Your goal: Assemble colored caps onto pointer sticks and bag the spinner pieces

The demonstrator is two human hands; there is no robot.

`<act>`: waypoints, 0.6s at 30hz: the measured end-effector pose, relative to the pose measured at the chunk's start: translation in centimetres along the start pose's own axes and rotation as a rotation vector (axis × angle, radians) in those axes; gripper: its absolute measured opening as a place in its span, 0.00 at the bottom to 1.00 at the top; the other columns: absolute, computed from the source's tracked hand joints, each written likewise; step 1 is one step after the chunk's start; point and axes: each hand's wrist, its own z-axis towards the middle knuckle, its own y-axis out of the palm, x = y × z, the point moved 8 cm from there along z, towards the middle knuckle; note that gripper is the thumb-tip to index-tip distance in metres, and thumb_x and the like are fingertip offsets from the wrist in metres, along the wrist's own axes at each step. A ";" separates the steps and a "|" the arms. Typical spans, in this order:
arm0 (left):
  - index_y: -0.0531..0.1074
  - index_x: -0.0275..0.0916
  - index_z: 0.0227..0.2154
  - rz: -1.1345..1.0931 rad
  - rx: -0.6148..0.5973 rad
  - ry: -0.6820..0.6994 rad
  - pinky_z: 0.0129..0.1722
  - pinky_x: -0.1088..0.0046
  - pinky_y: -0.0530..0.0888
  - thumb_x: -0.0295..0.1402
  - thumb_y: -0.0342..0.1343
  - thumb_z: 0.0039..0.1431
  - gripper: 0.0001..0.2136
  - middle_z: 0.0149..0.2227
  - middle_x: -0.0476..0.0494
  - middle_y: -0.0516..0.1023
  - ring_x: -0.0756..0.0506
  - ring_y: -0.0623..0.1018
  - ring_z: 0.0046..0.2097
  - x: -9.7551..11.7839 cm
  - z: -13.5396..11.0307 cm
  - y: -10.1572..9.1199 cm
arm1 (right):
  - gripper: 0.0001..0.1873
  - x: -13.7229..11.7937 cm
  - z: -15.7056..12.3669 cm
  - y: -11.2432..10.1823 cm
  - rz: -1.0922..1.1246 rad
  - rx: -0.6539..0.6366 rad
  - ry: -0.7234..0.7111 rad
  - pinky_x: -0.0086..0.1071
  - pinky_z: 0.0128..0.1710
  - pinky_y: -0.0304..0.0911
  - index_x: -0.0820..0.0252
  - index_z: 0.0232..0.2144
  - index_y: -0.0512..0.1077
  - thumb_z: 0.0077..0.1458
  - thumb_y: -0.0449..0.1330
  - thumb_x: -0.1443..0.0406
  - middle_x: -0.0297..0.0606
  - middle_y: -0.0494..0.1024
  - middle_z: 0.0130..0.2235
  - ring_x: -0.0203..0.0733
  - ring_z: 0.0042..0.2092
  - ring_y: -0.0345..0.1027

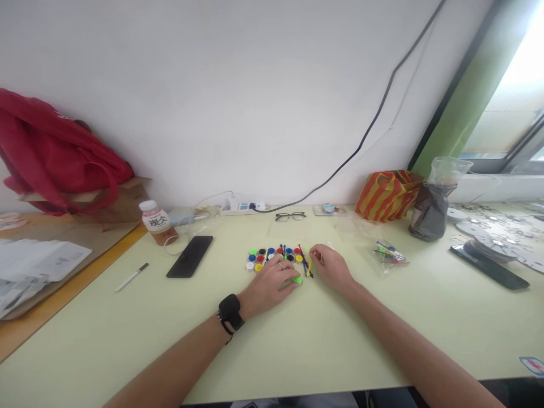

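Left hand [272,283] is palm-down over the pale table [238,357], its thumb and forefinger pinching a bright green disc [298,280] at the near right edge of the group. Its other fingers are bent and partly hide the coloured discs [259,259] behind — red, blue, yellow, white, black and green, set close together in rows. Ring [280,266] on one finger, black watch [230,311] on the wrist.

Right hand [331,267] is just right of the group, fingers curled, thumb and forefinger drawn close together; can't tell whether they pinch anything. Nearest to it: a yellow strip [310,268], beside blue and dark strips at the right end of the discs. More strips lie in a clear bag [387,255] farther right.

Around: black phone [190,257], white pen-like stick [131,277] and a bottle [159,224] with white cap to the left. Glasses [290,216] lie behind the discs, near a power strip [242,208] by the wall, with a dark cable [357,148] running up right. Striped bag [385,195] and dark grey bag [429,212] at back right — grey round plates [488,232] beyond them.
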 end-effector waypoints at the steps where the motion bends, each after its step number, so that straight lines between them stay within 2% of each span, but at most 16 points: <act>1: 0.77 0.44 0.44 -0.005 0.000 -0.004 0.54 0.57 0.70 0.34 0.56 0.71 0.06 0.45 0.42 0.78 0.39 0.72 0.49 0.0 0.0 0.0 | 0.09 0.0 0.0 -0.1 0.003 0.009 -0.005 0.33 0.36 0.59 0.54 0.36 0.71 0.65 0.51 0.64 0.35 0.77 0.35 0.42 0.35 0.69; 5: 0.77 0.44 0.45 -0.026 0.007 -0.007 0.56 0.57 0.70 0.34 0.56 0.71 0.06 0.46 0.43 0.78 0.40 0.73 0.50 0.0 0.0 -0.1 | 0.10 -0.4 -0.1 -0.4 -0.006 0.053 -0.059 0.34 0.40 0.61 0.54 0.37 0.69 0.68 0.49 0.65 0.37 0.77 0.38 0.44 0.41 0.71; 11: 0.77 0.44 0.45 -0.043 0.011 0.001 0.59 0.57 0.69 0.34 0.57 0.71 0.05 0.50 0.44 0.80 0.40 0.74 0.52 0.1 0.0 -0.1 | 0.11 -0.9 0.1 -0.2 -0.081 0.058 -0.160 0.37 0.46 0.61 0.55 0.37 0.70 0.69 0.49 0.66 0.40 0.76 0.39 0.46 0.43 0.70; 14: 0.77 0.44 0.46 -0.060 0.009 0.002 0.59 0.56 0.70 0.35 0.57 0.71 0.06 0.53 0.45 0.79 0.40 0.74 0.54 0.3 0.0 -0.2 | 0.11 -0.9 0.2 -0.2 -0.057 0.061 -0.164 0.37 0.46 0.62 0.55 0.37 0.71 0.69 0.50 0.65 0.40 0.76 0.39 0.46 0.43 0.70; 18: 0.74 0.45 0.51 -0.077 -0.003 -0.016 0.56 0.57 0.73 0.36 0.54 0.73 0.09 0.51 0.43 0.80 0.39 0.73 0.56 0.8 0.0 -0.2 | 0.10 -0.5 0.2 -0.2 0.060 0.079 -0.113 0.37 0.45 0.63 0.54 0.36 0.72 0.67 0.52 0.64 0.39 0.77 0.37 0.46 0.42 0.71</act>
